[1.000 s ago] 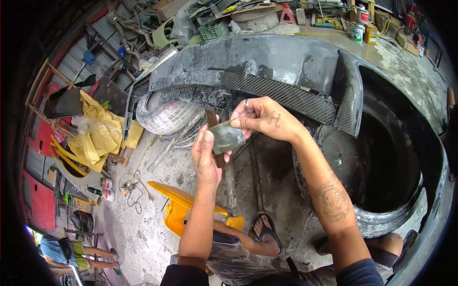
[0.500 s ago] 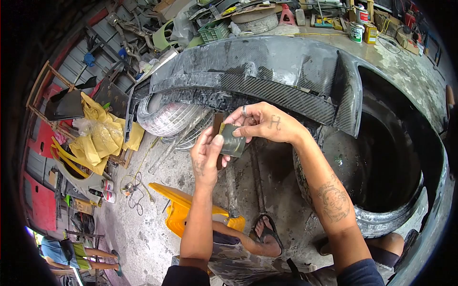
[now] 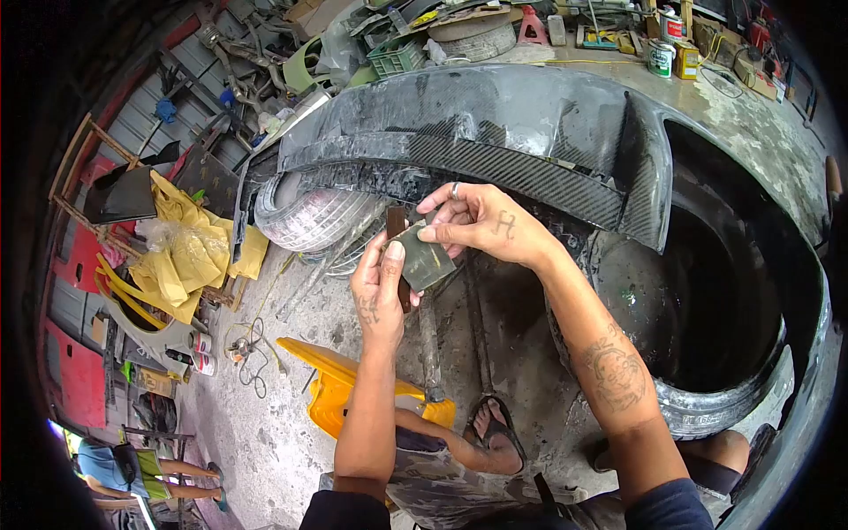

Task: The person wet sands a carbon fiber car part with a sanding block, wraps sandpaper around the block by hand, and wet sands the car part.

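grubby concrete floor [image 3: 274,424] below. left hand [image 3: 377,287] pins grey sheet [image 3: 422,261] plus brown strip [image 3: 395,221], right hand [image 3: 490,228] pinches the sheet's upper edge. from my end, i'd keep it taut.

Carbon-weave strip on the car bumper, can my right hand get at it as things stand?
Probably yes: your right hand looks close to the carbon-weave strip, with nothing visible between them, though it may have to release the dark olive sheet first.

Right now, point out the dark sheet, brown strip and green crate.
Dark sheet [image 3: 425,262]: head view, middle of its face.
Brown strip [image 3: 395,220]: head view, its upper end.
Green crate [image 3: 396,59]: head view, its side wall.
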`<control>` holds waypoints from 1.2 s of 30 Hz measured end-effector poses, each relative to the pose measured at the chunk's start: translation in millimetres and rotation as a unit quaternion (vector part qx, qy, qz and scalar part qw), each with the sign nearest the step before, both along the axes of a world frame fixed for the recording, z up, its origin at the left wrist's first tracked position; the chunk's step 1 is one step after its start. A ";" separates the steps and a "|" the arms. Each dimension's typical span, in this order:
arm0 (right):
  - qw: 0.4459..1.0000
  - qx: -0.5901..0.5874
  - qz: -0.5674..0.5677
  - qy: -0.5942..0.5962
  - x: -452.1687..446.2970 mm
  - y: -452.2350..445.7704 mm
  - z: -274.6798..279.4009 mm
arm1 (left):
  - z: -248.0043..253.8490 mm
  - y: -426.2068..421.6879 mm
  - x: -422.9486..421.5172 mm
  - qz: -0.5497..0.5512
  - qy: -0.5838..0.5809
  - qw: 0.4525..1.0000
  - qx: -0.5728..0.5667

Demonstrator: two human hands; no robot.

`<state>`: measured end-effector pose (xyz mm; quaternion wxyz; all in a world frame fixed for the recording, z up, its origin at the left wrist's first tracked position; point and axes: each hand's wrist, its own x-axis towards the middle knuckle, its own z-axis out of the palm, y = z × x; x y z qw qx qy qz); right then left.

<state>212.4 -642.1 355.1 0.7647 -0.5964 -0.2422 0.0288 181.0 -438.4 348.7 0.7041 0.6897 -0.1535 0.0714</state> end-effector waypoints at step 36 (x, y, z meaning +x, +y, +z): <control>0.938 -0.124 -0.221 -0.238 0.9 10.6 -4.1 | -0.6 4.2 3.7 -0.040 0.070 0.990 -0.116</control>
